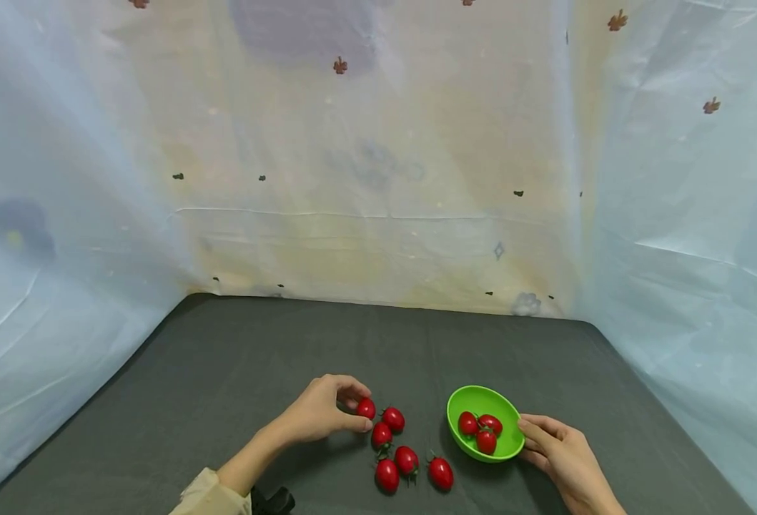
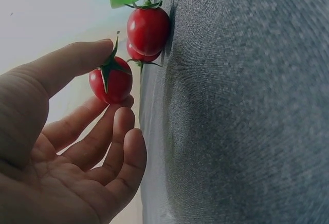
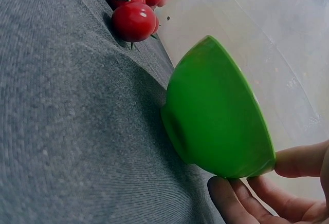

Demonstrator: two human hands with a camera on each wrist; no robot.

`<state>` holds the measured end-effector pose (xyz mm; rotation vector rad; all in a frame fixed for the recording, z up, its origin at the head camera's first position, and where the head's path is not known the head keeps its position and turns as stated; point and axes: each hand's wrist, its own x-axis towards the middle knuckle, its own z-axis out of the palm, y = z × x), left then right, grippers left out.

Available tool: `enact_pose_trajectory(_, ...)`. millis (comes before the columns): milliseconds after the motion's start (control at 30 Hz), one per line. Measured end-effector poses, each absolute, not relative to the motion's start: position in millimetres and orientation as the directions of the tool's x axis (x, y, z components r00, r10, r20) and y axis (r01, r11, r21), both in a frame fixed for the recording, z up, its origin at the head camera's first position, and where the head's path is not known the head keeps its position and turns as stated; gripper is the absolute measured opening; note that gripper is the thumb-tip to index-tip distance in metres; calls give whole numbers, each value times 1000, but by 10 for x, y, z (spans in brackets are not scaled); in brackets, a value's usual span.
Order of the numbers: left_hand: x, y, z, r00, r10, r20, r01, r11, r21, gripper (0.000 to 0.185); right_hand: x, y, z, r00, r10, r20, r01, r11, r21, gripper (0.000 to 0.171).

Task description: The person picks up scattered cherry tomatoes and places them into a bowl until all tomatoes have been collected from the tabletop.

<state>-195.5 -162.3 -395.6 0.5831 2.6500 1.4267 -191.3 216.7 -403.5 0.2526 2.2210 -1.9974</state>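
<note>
The left hand (image 1: 320, 413) pinches a red tomato (image 1: 366, 408) at nine o'clock from the green bowl (image 1: 475, 398), which the right hand (image 1: 561, 458) grips at four o'clock; picking seems in hand, a three-o'clock carry likely called for.

Loose tomatoes (image 1: 407, 460) block low path btwn L grip (image 1: 322, 410) & green bowl (image 1: 481, 400); room on far side

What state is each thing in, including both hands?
Green bowl: open side up, gripped near its rim
Three tomatoes: resting in the green bowl
Held tomato: pinched, green calyx attached
Five other tomatoes: lying on the gray surface
Left hand: pinching the held tomato
Right hand: gripping the green bowl
</note>
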Motion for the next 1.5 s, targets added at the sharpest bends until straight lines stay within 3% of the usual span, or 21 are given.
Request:
enact_pose_trajectory(1100, -1957, -1574, -4005, -936, 325, 134, 285, 481, 829, 47, -1907, 2174, -4101, -975, 35, -219, 221, 89, -971, 47)
enact_pose_trajectory(1500, -1899, -1429, -3955, -925, 292, 242, 353, 428, 832, 41, -1913, 2159, -4069, -981, 32, -194, 196, 102, -975, 47)
